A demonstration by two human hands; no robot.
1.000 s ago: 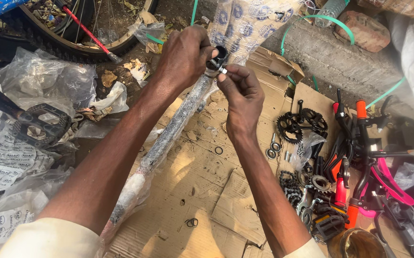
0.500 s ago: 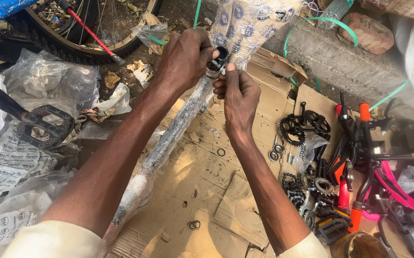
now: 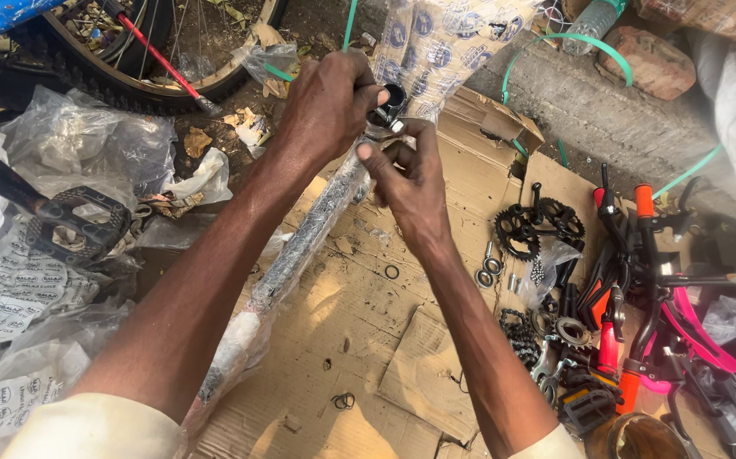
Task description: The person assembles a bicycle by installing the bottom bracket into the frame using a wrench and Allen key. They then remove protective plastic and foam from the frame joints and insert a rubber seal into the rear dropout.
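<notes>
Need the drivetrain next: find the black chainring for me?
Head view, right side: the black chainring lies on the cardboard, right of the right hand.

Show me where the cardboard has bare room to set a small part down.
The widest free patch of cardboard lies under the right hand, bordered by the wrapped tube on the left and the chainring and loose rings on the right; only a small ring sits there. The right edge is crowded with pedals, orange grips and pink parts.

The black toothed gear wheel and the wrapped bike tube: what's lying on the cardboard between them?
Head view: small metal rings near the black gear wheel, a black ring nearer the wrapped tube, otherwise bare cardboard.
</notes>
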